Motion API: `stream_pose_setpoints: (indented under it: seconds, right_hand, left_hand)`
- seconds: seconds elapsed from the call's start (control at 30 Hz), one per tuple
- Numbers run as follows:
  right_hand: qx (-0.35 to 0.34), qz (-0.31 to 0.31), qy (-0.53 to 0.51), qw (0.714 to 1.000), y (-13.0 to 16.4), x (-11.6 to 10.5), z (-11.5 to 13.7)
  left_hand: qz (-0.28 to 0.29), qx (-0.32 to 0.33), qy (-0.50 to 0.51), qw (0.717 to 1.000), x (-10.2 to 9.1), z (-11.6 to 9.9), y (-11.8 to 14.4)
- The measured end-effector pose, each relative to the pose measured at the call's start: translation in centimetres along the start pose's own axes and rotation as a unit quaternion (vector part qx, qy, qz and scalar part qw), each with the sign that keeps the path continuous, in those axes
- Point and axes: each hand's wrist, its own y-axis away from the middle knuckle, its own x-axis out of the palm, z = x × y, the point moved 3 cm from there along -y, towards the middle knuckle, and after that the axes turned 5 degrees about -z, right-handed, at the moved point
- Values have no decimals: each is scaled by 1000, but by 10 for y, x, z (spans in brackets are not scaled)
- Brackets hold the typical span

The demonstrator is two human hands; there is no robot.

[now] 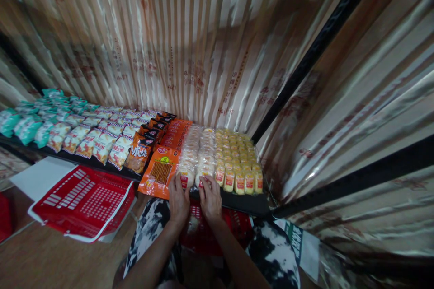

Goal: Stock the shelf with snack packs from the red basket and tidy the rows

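Just right of the orange packet [162, 167], the left hand [179, 201] has its fingers against the front left white pack [187, 179]; farther right, the right hand [210, 199] has its fingers over the front right white pack [198, 179]. I cannot tell whether either grips.

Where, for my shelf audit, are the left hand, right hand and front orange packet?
Left hand [179, 199]: head view, back of hand.
Right hand [211, 199]: head view, back of hand.
Front orange packet [160, 172]: head view, front face.

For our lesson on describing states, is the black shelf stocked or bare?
Stocked: the black shelf bears close rows of white wrapped snacks, yellow wrapped snacks and teal packets.
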Motion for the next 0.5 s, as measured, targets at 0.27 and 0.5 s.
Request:
stream_pose_setpoints:
  seconds: [0.27, 0.5]
  right_hand:
    - [-15, -15, -11, 1000, 4, 1, 0]
    - [-17, -23, -8, 1000, 3, 2, 1]
  left_hand:
    - [18, 9, -25, 999, 2, -1, -5]
    - [18, 18, -36, 999, 1, -5, -9]
